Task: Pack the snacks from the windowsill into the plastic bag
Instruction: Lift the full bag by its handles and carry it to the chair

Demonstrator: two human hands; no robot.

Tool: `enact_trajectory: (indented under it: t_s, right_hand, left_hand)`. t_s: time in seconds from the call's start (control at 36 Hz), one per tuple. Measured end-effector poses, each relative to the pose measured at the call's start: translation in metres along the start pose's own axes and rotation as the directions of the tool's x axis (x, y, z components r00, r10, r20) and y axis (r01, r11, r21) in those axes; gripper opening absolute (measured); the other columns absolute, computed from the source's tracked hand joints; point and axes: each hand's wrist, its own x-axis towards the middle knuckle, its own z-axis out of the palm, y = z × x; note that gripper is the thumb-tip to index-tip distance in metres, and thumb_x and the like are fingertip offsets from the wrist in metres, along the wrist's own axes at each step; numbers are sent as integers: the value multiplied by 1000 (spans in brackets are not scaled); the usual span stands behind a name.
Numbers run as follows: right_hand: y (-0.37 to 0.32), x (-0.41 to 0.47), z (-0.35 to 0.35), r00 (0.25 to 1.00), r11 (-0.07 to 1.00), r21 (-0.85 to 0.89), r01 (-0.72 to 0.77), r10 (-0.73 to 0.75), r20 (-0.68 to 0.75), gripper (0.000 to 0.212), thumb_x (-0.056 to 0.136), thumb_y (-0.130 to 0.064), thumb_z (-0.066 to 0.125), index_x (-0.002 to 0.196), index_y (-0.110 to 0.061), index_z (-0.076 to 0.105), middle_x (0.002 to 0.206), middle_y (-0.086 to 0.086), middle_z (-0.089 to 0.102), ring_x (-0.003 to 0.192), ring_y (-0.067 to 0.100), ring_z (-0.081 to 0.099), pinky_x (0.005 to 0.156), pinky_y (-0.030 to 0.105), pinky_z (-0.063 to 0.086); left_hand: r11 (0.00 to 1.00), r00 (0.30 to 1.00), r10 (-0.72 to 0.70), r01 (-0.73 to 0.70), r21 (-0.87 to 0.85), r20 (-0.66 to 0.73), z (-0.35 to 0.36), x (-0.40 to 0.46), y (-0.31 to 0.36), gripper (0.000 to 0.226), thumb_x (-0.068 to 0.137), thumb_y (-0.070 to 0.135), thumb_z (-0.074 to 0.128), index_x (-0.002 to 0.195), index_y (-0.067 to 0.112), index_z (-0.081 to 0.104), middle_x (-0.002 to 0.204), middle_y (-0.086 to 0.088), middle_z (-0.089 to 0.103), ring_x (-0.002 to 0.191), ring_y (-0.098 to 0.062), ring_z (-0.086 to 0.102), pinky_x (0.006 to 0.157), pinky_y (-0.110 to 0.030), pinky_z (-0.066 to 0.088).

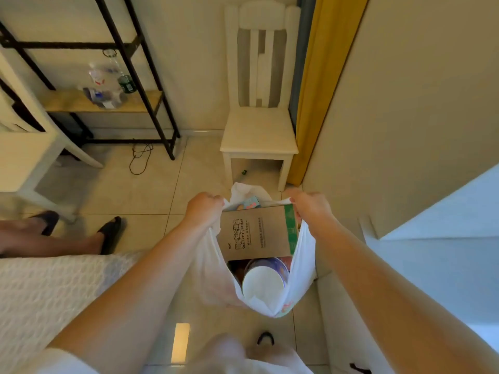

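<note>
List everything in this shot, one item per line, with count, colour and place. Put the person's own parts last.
plastic bag: 1, white, held open at centre
cardboard box: 1, brown with green edge, in bag
round tub: 1, white lid, in bag near side
small packet: 1, pale blue, in bag far side
chair: 1, white, beyond bag
curtain: 1, yellow, right of chair
shelf rack: 1, black frame, upper left
left hand: grip on bag's left edge
right hand: grip on bag's right edge

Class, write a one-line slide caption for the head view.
Both hands, left and right, hold open a plastic bag containing a cardboard box and a tub.
</note>
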Motion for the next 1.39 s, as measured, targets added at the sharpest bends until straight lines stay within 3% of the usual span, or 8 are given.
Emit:
enact_trajectory:
  t_s: [0.22, 0.36, 0.64, 0.75, 0.89, 0.97, 1.19, 1.39]
  right_hand:
    - [-45, 59, 10, 998, 998, 27, 50, -49, -30, 27, 84, -33, 56, 68, -13, 48, 72, 7, 51, 68, 21, 50, 60, 29, 39]
    - [-75, 95, 22, 990, 999, 22, 34, -31, -138, 28, 86, -31, 54, 66, -12, 50, 72, 6, 52, 66, 18, 48, 59, 29, 40]
    - [-129, 152, 41, 952, 995, 66, 78, -55, -301, 30, 86, -21, 54, 91, 6, 65, 74, 15, 56, 68, 24, 49, 62, 31, 41]
    - [-152, 174, 39, 948, 991, 70, 115, -89, -304, 26, 87, -13, 51, 98, 3, 69, 98, 24, 64, 74, 30, 54, 71, 38, 49]
    - [-183, 207, 28, 948, 981, 160, 109, -54, -314, 26, 82, -17, 60, 88, 7, 67, 73, 13, 53, 69, 24, 46, 64, 30, 39]
    - [-200, 228, 19, 959, 984, 127, 127, -89, -269, 17, 84, -16, 58, 72, -7, 66, 69, 7, 53, 70, 23, 48, 60, 29, 39]
    - [-258, 287, 3, 960, 977, 47, 210, -197, -198, 32, 83, -18, 61, 92, 12, 66, 70, 15, 52, 62, 24, 46, 64, 33, 40]
    - [-313, 325, -6, 943, 960, -47, 277, -281, -177, 35, 86, -23, 57, 101, 7, 66, 102, 27, 63, 89, 39, 58, 86, 49, 48]
  left_hand:
    - [997, 1000, 15, -15, 72, 1, -2, 70, 29, 10, 95, 11, 42, 90, 9, 51, 75, 0, 40, 86, -21, 43, 74, -30, 33]
    - [997, 1000, 15, -16, 69, 10, -11, 117, 51, 14, 94, 17, 46, 93, 7, 56, 87, -9, 53, 79, -24, 49, 70, -29, 35]
    - [996, 997, 77, -77, 36, -9, -25, 195, 102, 16, 94, 17, 43, 91, 8, 55, 70, 3, 44, 75, -22, 47, 58, -28, 33]
    - [995, 993, 96, -96, 5, -67, -27, 218, 124, 18, 95, 16, 42, 90, 7, 58, 74, 0, 50, 71, -19, 47, 57, -27, 34]
    - [991, 978, 137, -137, 14, -160, -23, 248, 150, 25, 93, 15, 42, 94, 0, 62, 70, 1, 47, 77, -24, 47, 63, -29, 35]
    - [982, 958, 186, -174, 76, -218, -16, 263, 166, 28, 92, 16, 44, 89, -5, 62, 65, -3, 47, 69, -24, 47, 53, -29, 32]
    - [992, 936, 83, -109, -58, -342, -4, 305, 219, 17, 92, 17, 45, 87, 7, 57, 71, -2, 47, 77, -22, 44, 70, -30, 35]
    - [984, 916, 102, -151, -96, -388, -3, 343, 263, 15, 93, 17, 44, 86, 12, 57, 65, 9, 41, 63, -10, 41, 58, -24, 33]
